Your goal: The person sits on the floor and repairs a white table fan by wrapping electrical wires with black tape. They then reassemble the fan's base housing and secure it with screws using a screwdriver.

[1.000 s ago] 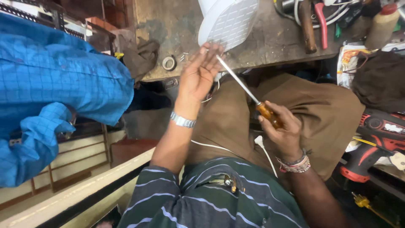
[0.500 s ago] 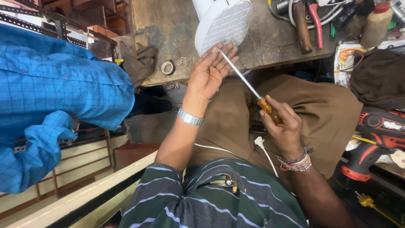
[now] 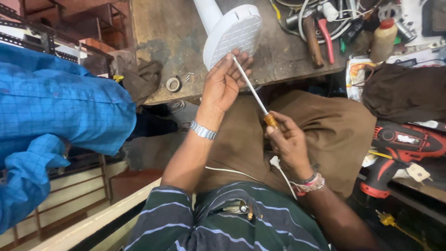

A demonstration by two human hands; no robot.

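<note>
Where pliers (image 3: 326, 38) lie, cluttered workbench (image 3: 167, 42).

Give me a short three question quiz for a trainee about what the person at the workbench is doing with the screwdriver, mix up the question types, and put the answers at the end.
1. True or false: the right hand grips the screwdriver by its amber handle.
2. Multiple choice: where is the tip of the screwdriver shaft?
A. Inside the red power drill
B. At the fingertips of the left hand, in front of the white perforated appliance base
C. Resting on the metal ring on the workbench
3. Short answer: what does the left wrist wear?

Key
1. True.
2. B.
3. A metal wristwatch.
</note>
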